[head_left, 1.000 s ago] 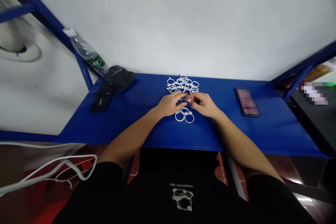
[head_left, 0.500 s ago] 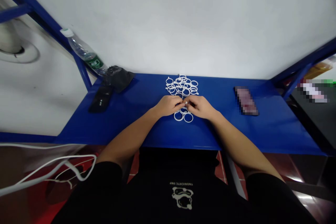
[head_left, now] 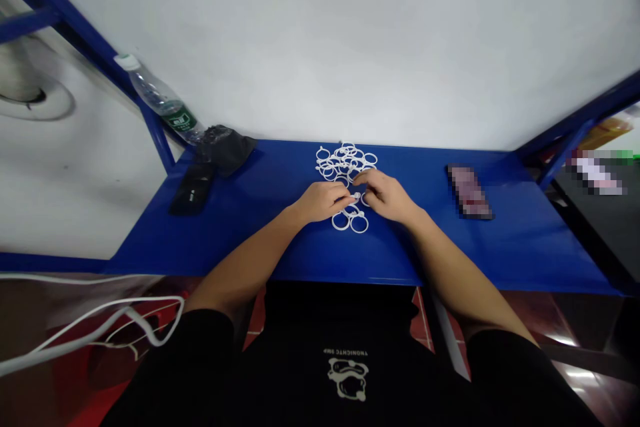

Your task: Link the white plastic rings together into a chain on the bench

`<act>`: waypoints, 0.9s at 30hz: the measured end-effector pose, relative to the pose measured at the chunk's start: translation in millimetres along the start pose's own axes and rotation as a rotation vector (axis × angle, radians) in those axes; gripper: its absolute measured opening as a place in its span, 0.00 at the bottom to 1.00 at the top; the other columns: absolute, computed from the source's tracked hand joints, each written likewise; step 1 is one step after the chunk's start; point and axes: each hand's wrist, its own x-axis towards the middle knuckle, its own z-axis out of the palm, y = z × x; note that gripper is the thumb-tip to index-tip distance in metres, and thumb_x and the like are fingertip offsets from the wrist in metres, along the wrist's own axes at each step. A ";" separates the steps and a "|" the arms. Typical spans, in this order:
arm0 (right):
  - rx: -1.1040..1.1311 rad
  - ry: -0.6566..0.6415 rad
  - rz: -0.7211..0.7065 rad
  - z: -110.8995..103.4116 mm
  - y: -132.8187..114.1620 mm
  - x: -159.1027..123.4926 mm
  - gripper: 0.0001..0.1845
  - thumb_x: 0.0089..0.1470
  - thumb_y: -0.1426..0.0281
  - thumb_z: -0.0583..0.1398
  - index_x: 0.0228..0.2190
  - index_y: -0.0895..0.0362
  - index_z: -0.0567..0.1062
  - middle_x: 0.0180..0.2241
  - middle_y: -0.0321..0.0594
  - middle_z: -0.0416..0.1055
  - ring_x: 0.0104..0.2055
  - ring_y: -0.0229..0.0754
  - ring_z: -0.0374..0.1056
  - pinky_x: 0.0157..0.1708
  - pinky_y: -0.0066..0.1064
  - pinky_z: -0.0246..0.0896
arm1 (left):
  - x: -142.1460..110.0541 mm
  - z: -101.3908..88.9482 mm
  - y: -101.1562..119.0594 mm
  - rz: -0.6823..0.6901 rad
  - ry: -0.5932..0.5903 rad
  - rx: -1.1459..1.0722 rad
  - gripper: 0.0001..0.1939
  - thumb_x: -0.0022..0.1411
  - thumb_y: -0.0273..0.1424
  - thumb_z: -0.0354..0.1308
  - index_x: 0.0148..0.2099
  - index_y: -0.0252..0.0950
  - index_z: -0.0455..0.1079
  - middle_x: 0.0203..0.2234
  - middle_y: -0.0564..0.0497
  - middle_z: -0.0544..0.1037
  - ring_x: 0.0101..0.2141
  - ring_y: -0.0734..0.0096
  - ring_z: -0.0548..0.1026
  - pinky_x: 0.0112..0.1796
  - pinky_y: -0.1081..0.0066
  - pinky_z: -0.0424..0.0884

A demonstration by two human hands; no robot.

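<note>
My left hand is closed, thumb and forefinger pinching a white ring by its small knob. It looks like a plastic curtain ring. Beside it, my right hand has thumb and forefinger parted, the forefinger reaching over the near edge of a loose pile of white rings. Part of a ring's loop shows by the right thumb; whether the thumb touches it I cannot tell. Just in front of the hands, several rings lie flat on the blue table, partly overlapping.
The blue table meets a white wall at the back. At its left are a dark phone-like object, a crumpled black bag and a leaning plastic bottle. A blurred-out phone-shaped object lies at the right.
My right hand has drawn away from the left, its thumb and forefinger spreading apart. The left hand keeps its pinch in place, and the ring's knob is now more exposed.
</note>
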 end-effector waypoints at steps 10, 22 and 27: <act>-0.062 -0.297 0.228 -21.1 32.4 -3.9 0.22 0.48 0.82 0.57 0.42 0.53 0.80 0.40 0.38 0.82 0.37 0.42 0.74 0.39 0.32 0.65 | -1.1 -1.5 6.2 -0.018 -0.131 -0.103 0.19 0.74 0.46 0.60 0.36 0.38 0.78 0.38 0.49 0.83 0.37 0.70 0.79 0.38 0.70 0.72; 0.031 -0.388 0.117 -8.9 34.5 -2.4 0.20 0.48 0.83 0.59 0.39 0.53 0.81 0.40 0.38 0.78 0.40 0.41 0.72 0.43 0.33 0.67 | -0.3 1.5 6.0 -0.042 -0.163 -0.070 0.20 0.74 0.45 0.59 0.34 0.39 0.80 0.29 0.51 0.82 0.33 0.70 0.79 0.36 0.70 0.69; 0.080 -0.410 0.106 -8.3 32.9 -2.2 0.20 0.48 0.83 0.58 0.37 0.53 0.81 0.39 0.38 0.77 0.40 0.40 0.72 0.42 0.32 0.67 | 0.1 2.2 4.3 -0.064 -0.158 -0.067 0.17 0.75 0.43 0.59 0.37 0.39 0.81 0.31 0.52 0.83 0.34 0.70 0.80 0.37 0.70 0.70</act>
